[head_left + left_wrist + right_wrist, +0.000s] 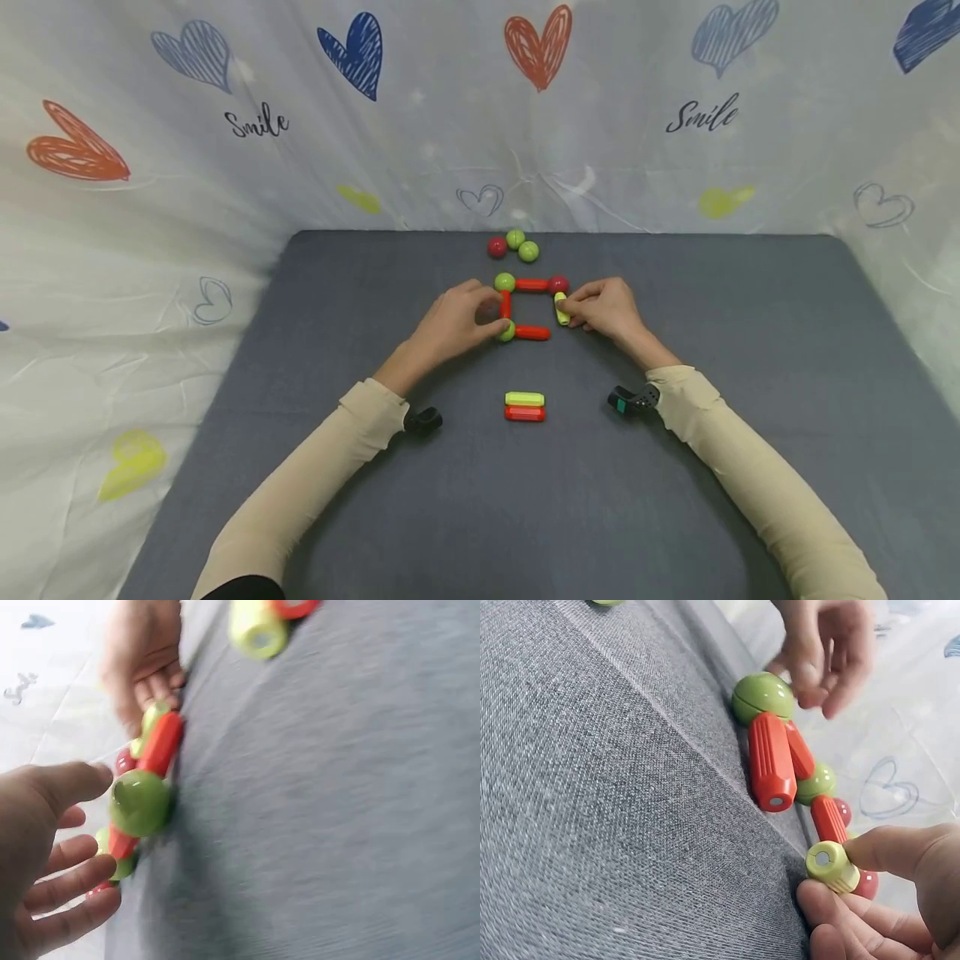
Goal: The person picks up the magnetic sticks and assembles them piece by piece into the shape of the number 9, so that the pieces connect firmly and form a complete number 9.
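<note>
Between thumb and fingers, my right hand [602, 308] pinches a yellow-green magnetic rod [832, 868]. One end of the rod meets a red ball [558, 285] at the far right corner of a partly framed square. Red rods make up the square's far, left and near sides, with a green ball [505, 282] at the far left corner. My left hand [459, 315] is beside the left side, fingers spread and loosely bent. Its thumb is right by the near left green ball [140, 802]. From that ball the near red rod [772, 761] points right, its outer end bare.
Behind the square sit a loose red ball [497, 247] and two green balls [528, 252]. Nearer me, a yellow-green rod [524, 399] lies alongside a red rod [525, 413]. The grey table [720, 500] backs onto a heart-printed curtain [420, 133].
</note>
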A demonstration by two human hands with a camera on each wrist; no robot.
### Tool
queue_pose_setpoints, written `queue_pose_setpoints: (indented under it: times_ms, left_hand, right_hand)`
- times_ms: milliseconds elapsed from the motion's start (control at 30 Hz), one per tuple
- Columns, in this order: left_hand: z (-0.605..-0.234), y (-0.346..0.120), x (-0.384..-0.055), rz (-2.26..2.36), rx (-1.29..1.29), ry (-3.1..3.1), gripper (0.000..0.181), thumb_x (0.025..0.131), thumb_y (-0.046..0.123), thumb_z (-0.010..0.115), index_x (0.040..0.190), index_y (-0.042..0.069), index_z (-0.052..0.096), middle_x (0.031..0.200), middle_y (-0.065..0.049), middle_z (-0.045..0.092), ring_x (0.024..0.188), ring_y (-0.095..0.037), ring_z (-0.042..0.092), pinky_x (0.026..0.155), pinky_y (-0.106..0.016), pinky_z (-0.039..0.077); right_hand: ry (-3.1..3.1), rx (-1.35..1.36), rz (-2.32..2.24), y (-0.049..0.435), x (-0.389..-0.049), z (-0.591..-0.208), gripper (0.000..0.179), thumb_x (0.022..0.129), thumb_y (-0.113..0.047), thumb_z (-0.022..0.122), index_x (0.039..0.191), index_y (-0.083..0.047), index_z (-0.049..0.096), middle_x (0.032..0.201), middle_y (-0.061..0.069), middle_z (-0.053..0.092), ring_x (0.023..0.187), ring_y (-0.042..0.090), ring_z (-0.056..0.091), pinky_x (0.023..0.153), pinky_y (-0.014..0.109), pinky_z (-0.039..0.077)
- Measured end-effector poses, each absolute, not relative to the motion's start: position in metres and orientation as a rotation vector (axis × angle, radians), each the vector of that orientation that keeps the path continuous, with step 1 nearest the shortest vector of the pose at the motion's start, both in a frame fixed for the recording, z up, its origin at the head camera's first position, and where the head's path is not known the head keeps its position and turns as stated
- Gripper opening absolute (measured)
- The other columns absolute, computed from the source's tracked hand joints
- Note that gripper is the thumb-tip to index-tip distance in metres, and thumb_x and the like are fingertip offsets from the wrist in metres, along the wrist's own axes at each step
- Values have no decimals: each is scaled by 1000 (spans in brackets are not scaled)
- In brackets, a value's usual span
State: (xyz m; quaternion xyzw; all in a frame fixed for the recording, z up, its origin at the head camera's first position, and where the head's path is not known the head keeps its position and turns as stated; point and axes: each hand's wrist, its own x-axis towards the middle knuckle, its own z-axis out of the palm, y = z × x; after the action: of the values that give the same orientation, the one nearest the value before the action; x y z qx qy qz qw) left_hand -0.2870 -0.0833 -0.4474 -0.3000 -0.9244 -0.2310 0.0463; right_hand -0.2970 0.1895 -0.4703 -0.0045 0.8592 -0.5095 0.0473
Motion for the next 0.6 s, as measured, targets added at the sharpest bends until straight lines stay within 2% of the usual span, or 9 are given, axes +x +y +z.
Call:
queue_pose_setpoints:
  times_ms: [200, 400, 600]
  left_hand:
    - [-464, -78, -269, -501, -1093, -2660, 34, 85, 31, 83, 112, 14, 72, 101, -2, 57, 76, -12, 54, 62, -30, 49]
    - [-475, -78, -268, -539, -1080, -2606, 28, 86, 23, 81, 109, 12, 71, 100, -2, 56, 73, -13, 54, 63, -29, 49]
    - [-478, -80, -271, -617, -1054, -2613, 26, 87, 24, 81, 108, 12, 70, 100, -2, 56, 71, -11, 54, 63, -27, 49]
  right_hand:
    - [2630, -5, -1538, 188, -297, -469, 25, 85, -23, 81, 90, 1, 77, 69, 9, 72, 61, 17, 69, 53, 28, 55]
    - [2633, -36, -1517, 186, -295, -468, 26, 86, -24, 81, 91, 1, 77, 71, 10, 73, 61, 18, 70, 54, 28, 55]
    - [2643, -31, -1519, 186, -294, -466, 25, 86, -25, 81, 91, 0, 78, 73, 11, 73, 62, 19, 70, 54, 29, 56]
